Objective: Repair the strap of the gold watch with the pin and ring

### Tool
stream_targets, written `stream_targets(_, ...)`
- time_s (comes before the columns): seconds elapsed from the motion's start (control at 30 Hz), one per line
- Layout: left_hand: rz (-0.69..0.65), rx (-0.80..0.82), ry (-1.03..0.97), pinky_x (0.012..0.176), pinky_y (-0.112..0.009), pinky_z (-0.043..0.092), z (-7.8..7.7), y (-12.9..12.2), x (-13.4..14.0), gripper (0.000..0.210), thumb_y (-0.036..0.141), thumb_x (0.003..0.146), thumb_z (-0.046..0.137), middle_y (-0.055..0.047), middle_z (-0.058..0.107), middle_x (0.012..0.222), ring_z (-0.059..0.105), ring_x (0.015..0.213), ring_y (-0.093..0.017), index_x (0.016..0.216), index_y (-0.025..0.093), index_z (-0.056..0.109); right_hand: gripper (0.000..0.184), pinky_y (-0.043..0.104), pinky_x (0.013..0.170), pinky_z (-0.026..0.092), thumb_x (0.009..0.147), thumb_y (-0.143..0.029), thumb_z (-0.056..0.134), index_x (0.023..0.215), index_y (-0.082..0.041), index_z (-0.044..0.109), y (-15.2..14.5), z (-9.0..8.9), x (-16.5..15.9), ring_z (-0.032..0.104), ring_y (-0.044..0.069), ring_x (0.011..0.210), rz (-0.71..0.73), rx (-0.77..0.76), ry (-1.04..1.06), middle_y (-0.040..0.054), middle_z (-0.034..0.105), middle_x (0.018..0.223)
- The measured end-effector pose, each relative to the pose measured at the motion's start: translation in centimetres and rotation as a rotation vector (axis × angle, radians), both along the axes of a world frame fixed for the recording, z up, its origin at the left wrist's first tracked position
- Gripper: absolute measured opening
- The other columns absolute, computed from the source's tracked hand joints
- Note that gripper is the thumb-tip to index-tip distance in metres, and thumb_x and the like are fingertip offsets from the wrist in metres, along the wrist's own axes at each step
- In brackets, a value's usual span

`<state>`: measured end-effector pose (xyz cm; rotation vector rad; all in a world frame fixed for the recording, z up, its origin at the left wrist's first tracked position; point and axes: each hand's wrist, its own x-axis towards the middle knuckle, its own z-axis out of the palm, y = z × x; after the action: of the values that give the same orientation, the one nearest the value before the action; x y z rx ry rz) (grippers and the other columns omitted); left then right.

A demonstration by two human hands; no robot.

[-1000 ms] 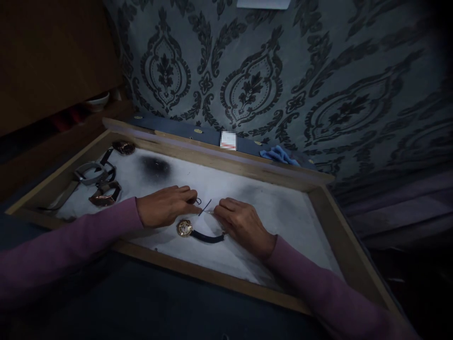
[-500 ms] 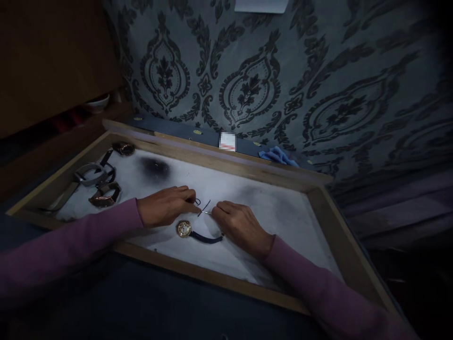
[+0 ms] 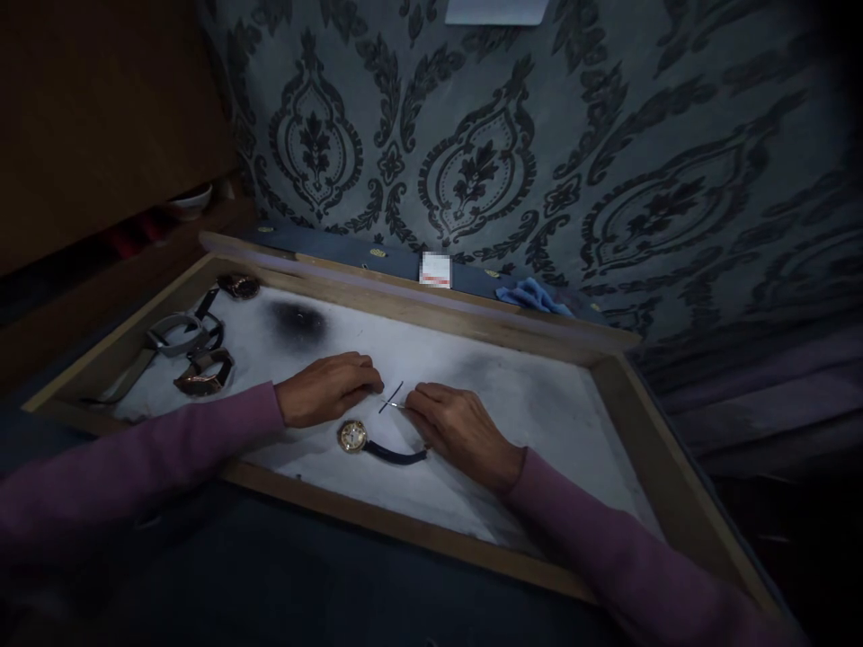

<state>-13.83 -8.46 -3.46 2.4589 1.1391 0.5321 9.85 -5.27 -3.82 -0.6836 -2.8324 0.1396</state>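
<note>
- Okay, left hand (image 3: 330,388) and right hand (image 3: 465,427) apart, over tray (image 3: 404,530)
- right hand pinching thin tool (image 3: 394,403), tip toward left hand, across dark strip (image 3: 398,388)
- left hand: fingers curled near strip; can't tell from where I stand if gripping
- watch (image 3: 352,437): on tray, nearer me than both hands, strap (image 3: 397,456) running toward right hand
- other watches (image 3: 206,373): left of left hand

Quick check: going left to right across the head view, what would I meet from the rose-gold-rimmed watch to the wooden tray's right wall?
Rose-gold-rimmed watch → left hand → thin dark strip → right hand → wooden tray's right wall.
</note>
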Motion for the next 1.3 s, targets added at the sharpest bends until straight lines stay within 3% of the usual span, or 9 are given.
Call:
stream_targets(0.6, 0.090, -0.108, 0.006, 0.077, -0.030, 0.044, 0.08, 0.43, 0.68, 0.008, 0.013, 0.087, 0.056, -0.002, 0.061, 0.092, 0.057, 0.088, -0.017, 0.093, 0.017, 0.059, 0.016, 0.025, 0.061, 0.039, 0.096, -0.016, 0.048, 0.083, -0.017, 0.057, 0.15, 0.00, -0.25, 0.057, 0.014, 0.067, -0.021, -0.122, 0.055, 0.0033, 0.063, 0.076)
stream_targets(1.3, 0.090, -0.087, 0.014, 0.076, -0.027, 0.042, 0.11, 0.58, 0.85, 0.007, 0.014, 0.088, 0.056, -0.001, 0.064, 0.089, 0.058, 0.086, -0.016, 0.090, 0.018, 0.062, 0.015, 0.025, 0.064, 0.042, 0.096, -0.017, 0.048, 0.086, -0.016, 0.059, 0.15, 0.20, -0.28, 0.060, 0.015, 0.069, -0.023, -0.171, 0.102, 0.0045, 0.064, 0.079)
